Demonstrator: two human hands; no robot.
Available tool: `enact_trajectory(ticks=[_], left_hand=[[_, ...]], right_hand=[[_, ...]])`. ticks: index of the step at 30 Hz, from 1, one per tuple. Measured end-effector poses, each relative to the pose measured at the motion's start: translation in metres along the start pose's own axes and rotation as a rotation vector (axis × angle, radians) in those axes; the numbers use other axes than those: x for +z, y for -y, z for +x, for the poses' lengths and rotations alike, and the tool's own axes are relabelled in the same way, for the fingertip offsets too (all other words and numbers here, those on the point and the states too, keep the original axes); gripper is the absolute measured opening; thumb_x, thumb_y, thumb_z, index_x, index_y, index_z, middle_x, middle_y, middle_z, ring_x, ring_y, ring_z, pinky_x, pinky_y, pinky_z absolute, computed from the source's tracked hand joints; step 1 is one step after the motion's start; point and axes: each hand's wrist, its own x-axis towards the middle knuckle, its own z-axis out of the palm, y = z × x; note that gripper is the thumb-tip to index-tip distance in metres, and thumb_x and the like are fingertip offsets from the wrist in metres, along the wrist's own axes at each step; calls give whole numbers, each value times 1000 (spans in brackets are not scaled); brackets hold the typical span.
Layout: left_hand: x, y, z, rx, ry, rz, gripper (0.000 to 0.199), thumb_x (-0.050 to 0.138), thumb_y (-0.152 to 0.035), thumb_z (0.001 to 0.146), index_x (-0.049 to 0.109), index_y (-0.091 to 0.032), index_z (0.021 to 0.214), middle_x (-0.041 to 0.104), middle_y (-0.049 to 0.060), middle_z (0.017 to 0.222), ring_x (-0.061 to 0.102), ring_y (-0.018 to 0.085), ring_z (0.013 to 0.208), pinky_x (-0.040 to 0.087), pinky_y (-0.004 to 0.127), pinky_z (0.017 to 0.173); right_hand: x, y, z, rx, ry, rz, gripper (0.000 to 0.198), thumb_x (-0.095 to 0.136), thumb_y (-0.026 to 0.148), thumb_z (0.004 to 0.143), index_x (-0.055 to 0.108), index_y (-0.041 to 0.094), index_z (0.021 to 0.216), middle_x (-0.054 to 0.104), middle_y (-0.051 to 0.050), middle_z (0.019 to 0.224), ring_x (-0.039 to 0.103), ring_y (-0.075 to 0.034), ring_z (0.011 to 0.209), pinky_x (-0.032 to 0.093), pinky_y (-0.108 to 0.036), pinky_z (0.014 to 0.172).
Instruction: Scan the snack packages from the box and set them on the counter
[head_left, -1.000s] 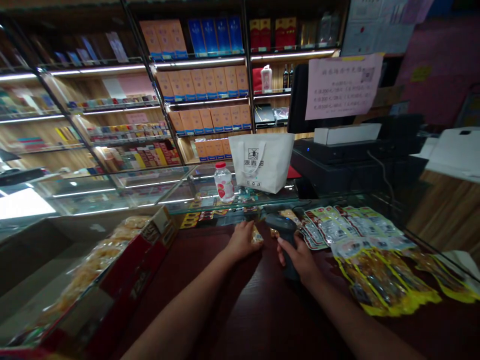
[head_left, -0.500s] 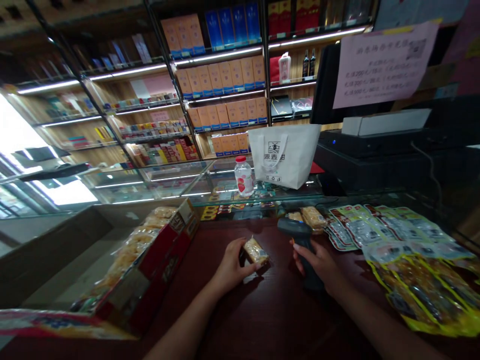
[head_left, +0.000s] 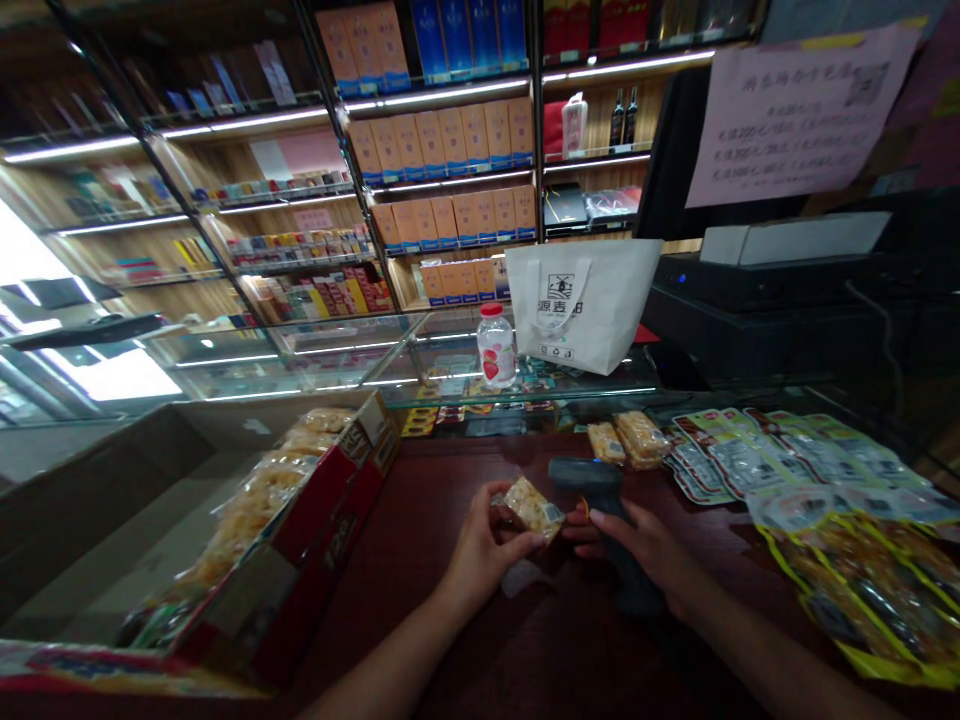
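Observation:
My left hand (head_left: 491, 545) grips a small clear-wrapped snack pack (head_left: 531, 505) between thumb and fingers, just above the dark red tabletop. A pale label shows on the pack's right side. My right hand (head_left: 637, 535) is wrapped round the handle of a dark barcode scanner (head_left: 589, 474), whose head points left toward the pack. Some right-hand fingers reach out close to the pack's right edge; whether they touch it I cannot tell. Behind the scanner lie similar wrapped snack packs (head_left: 637, 440).
At left stands an open carton (head_left: 322, 540) with a row of wrapped packs. Yellow-edged food packets (head_left: 862, 570) and silvery packets (head_left: 750, 450) spread at right. A bottle with a red cap (head_left: 496, 350) and a white paper bag (head_left: 581, 310) stand on the glass counter, beside a monitor (head_left: 667, 160).
The snack pack has been lifted and turned, its label now showing more, and the left hand has moved right with it. The scanner's head is nearer to the pack. The view has shifted slightly.

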Motion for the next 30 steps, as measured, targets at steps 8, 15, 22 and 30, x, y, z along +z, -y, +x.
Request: enact_trajectory(ticks=[8, 15, 22, 30], left_hand=[[-8, -10, 6, -38, -107, -265, 45, 83, -42, 65, 60, -17, 94, 67, 4, 98, 68, 17, 84, 59, 29, 73], [-29, -1, 20, 79, -335, -297, 43, 86, -33, 62, 64, -15, 94, 72, 6, 100, 69, 18, 89, 55, 29, 81], [-35, 0, 24, 114, -409, -303, 41, 85, -34, 62, 66, -15, 93, 72, 8, 103, 69, 20, 94, 54, 32, 85], [-33, -4, 23, 140, -434, -260, 38, 85, -32, 62, 67, -15, 91, 71, 8, 110, 66, 23, 105, 51, 37, 94]], right_hand=[[-1, 2, -1, -109, -8, -70, 43, 77, 49, 78, 67, 15, 102, 73, -14, 107, 72, -29, 92, 60, -38, 76], [-12, 8, 0, -136, 2, -395, 43, 64, 57, 83, 60, 17, 99, 72, -5, 82, 67, -19, 56, 52, -29, 51], [-4, 15, -12, -242, -42, -754, 30, 57, 50, 87, 59, 21, 84, 64, 3, 55, 62, -18, 49, 47, -28, 52], [-4, 15, -10, -280, -27, -818, 28, 57, 49, 85, 57, 22, 81, 61, 2, 51, 60, -19, 45, 45, -28, 48]])
